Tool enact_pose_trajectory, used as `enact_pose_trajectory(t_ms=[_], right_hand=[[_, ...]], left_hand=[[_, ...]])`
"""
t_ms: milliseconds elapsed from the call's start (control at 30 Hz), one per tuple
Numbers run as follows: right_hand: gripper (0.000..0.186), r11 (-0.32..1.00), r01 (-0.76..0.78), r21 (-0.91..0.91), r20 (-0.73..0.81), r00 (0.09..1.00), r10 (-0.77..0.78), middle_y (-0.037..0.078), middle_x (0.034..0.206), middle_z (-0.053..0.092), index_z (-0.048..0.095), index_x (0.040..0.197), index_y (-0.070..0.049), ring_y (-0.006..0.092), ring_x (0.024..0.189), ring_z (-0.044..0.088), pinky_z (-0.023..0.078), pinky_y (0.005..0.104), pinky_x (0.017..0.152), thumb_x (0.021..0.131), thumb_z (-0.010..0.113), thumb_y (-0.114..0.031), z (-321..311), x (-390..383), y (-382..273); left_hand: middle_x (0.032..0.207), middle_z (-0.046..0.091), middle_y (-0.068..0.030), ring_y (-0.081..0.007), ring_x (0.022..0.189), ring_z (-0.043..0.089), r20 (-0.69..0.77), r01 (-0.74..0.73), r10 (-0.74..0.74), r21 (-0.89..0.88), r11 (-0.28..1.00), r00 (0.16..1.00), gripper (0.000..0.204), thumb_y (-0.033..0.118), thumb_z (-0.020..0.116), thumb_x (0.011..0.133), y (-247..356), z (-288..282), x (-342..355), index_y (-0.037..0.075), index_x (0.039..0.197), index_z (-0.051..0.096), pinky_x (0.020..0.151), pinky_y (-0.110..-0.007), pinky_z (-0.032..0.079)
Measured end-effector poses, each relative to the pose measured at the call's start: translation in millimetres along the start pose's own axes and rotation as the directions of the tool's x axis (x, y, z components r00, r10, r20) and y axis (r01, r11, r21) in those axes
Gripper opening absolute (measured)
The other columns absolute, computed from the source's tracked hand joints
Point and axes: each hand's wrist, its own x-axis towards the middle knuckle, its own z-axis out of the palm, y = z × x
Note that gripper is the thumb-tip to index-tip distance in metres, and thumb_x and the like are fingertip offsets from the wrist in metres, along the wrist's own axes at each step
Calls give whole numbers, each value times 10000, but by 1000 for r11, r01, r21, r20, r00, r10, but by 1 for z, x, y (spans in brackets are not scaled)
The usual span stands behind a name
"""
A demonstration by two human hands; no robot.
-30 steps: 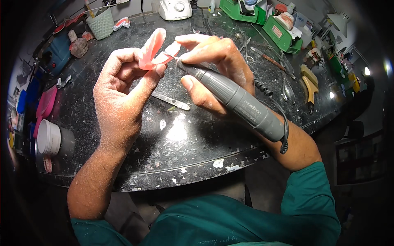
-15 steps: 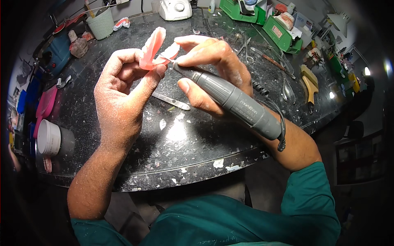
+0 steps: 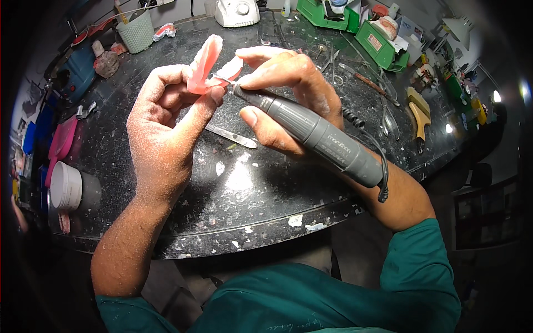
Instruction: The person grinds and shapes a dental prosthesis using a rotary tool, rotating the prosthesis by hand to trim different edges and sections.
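Head view: a denture [image 3: 204, 69], U-shaped and translucent pink with whitish areas, is raised above the dusty black tabletop [image 3: 261, 202], one limb near upright, the other slanting right. The left hand's [image 3: 161, 127] fingers pinch its curved base; the right hand's [image 3: 312, 89] fingers grasp a grey rotary handpiece [image 3: 319, 133], its thin bur at the slanting limb.

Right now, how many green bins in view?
2 clearly visible: the left bin at the top, right of centre; the right bin just beyond it to the right, lower. Others may be hidden toward the dim right edge.
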Motion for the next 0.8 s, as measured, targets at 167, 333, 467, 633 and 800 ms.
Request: enact_pose_trajectory(t_ms=[167,333,467,633,800], right_hand=[[366,998,-60,5,-58,997,60,116,1082,660,616,1104,-36,312,1164,624,486,422,1010,771,767,-13,2,-3,0],[368,1000,1,-15,14,1000,0,145,1105,626,586,1133,2,342,1207,608,464,449,1035,795,728,37,1,-1,-1],[369,997,-79,22,-71,994,80,120,1085,660,618,1111,-35,314,1165,625,486,421,1008,773,765,-10,4,-3,0],[361,999,-49,-6,-75,996,49,99,1071,693,651,1081,-68,289,1122,644,513,397,974,755,804,-63,5,-2,2],[380,1000,-27,-1,-94,995,27,92,1065,694,645,1084,-63,285,1125,644,499,396,990,749,824,-81,5,-3,5]], left_hand=[[1032,697,-63,-116,1018,662,5,-7,7,-33,999,1000,268,-3,746,892,-3,0,0,25,1107,589,923,-263,503],[1035,698,-66,-121,1019,664,9,-8,8,6,1000,1000,262,-1,739,897,-1,-1,0,24,1110,589,926,-268,506],[1031,699,-65,-122,1020,664,2,-7,7,-21,1000,1000,258,8,743,897,-2,1,0,28,1106,592,923,-269,507],[1031,699,-63,-122,1021,664,17,10,-10,-17,1000,1000,263,13,749,895,-1,-1,0,31,1106,593,920,-269,509],[1031,698,-62,-120,1007,664,3,-4,4,-10,1000,1000,262,10,741,900,0,2,0,32,1113,591,919,-265,507]])
